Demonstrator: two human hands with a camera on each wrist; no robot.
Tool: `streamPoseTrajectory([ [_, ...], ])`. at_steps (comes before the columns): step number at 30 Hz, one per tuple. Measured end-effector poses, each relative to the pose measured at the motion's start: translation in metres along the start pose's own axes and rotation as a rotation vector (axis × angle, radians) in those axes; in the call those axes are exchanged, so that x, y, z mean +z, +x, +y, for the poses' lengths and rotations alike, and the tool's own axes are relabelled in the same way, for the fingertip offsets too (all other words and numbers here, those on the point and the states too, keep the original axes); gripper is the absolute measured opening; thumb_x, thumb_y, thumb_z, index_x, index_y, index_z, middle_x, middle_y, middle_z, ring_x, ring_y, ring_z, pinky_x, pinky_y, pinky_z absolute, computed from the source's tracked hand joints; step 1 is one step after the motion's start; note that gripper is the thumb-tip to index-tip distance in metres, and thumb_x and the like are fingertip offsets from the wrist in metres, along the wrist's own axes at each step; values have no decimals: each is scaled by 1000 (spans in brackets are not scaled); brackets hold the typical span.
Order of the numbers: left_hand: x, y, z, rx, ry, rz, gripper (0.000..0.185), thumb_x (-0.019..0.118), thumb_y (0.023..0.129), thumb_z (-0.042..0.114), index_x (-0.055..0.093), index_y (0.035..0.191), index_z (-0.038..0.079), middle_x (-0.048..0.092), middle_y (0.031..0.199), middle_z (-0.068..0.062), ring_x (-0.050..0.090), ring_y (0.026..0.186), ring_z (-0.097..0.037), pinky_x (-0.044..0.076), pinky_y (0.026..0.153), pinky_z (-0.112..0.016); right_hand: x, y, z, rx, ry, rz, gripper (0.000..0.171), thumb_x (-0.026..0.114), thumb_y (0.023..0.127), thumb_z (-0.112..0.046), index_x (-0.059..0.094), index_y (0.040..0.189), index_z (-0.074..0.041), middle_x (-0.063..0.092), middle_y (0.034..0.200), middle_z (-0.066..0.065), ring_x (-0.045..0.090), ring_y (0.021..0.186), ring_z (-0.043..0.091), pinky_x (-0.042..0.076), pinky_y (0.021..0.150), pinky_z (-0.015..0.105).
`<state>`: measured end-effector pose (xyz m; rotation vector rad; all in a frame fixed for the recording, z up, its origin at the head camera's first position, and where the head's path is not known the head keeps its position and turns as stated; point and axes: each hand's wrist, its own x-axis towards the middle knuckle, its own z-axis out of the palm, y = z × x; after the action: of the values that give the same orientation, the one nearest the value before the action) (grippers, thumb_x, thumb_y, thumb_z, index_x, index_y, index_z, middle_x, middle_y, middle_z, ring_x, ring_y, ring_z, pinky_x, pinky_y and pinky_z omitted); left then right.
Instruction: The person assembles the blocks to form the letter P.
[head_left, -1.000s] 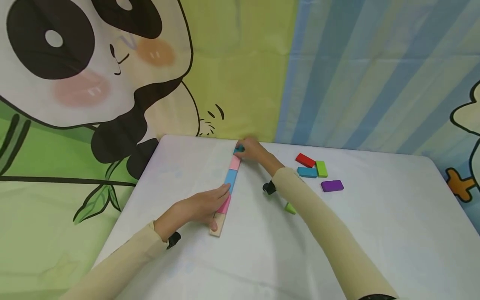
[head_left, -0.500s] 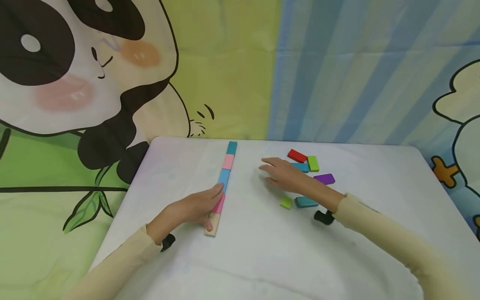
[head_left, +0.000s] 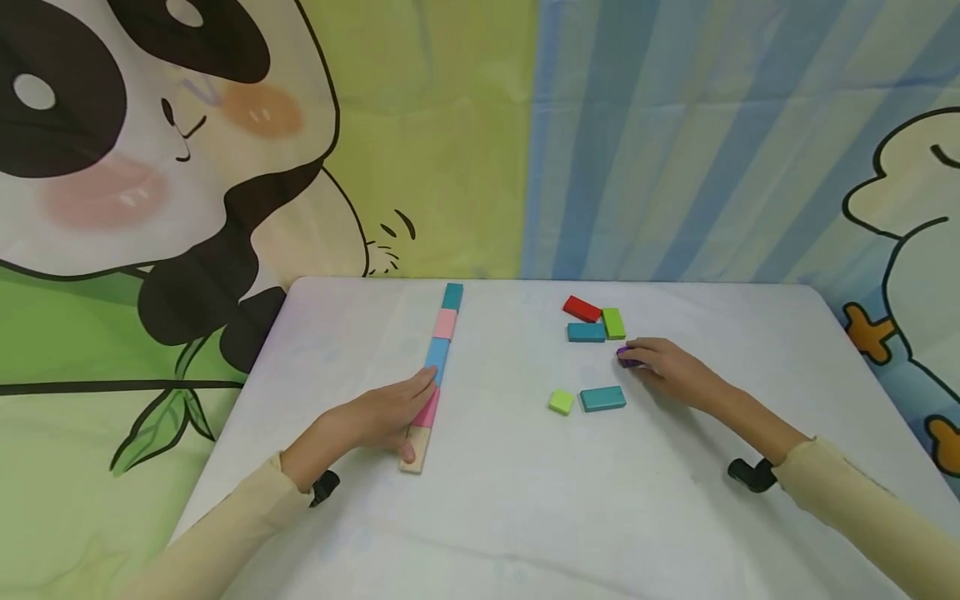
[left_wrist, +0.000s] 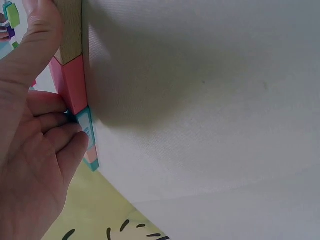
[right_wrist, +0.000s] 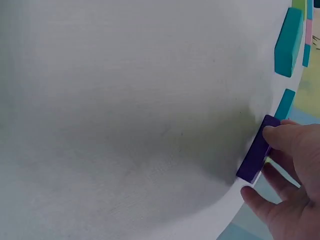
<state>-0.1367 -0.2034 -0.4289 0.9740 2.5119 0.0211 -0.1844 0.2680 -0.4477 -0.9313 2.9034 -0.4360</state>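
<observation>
While the left hand rests with relaxed fingers against the row of five blocks, already end to end left of centre, the right hand pinches the purple block right of centre, and five loose blocks also remain outside the row.
</observation>
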Motion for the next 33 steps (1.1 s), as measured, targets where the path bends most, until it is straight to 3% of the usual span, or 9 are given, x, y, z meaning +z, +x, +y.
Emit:
streamPoseTrajectory([
  [5,3,-1,-3,9,-8,11,115,73,72,54,16,152,-6,9,163,-20,16,151,-33,29,119,-43,1,6,7,0,49,5,36,69,84,5,67,118,-5,63,122,19,57,117,40,51,95,53],
  [11,3,-3,-5,13,-12,13,115,73,71,53,18,152,-7,10,163,-21,17,150,-35,29,118,-44,4,12,10,-23,-1,31,35,70,84,1,68,118,-8,64,116,16,60,110,36,55,90,49],
  [16,1,-4,-4,6,-26,3,116,73,71,53,16,152,-6,9,163,-20,16,151,-33,28,119,-43,-8,32,-5,-9,-16,61,37,73,84,-5,66,121,-7,64,116,15,60,108,33,56,87,48],
  [22,1,-7,-3,-15,-47,2,115,75,71,52,17,152,-5,8,163,-19,16,151,-33,28,119,-43,-16,104,-51,-21,73,37,36,69,90,-14,62,124,-4,63,123,16,59,113,32,52,95,50],
  [27,2,-6,-4,-18,-58,7,115,76,71,51,18,152,-5,8,163,-19,15,151,-33,28,119,-43,7,178,-77,-54,93,9,34,67,92,-19,66,122,-3,65,120,16,61,112,31,52,97,45],
  [33,2,0,-3,0,14,11,113,72,73,55,18,153,-4,9,163,-18,15,152,-31,27,120,-41,34,239,-94,55,120,-29,36,66,93,-23,64,125,-5,63,121,14,59,113,29,49,101,42],
])
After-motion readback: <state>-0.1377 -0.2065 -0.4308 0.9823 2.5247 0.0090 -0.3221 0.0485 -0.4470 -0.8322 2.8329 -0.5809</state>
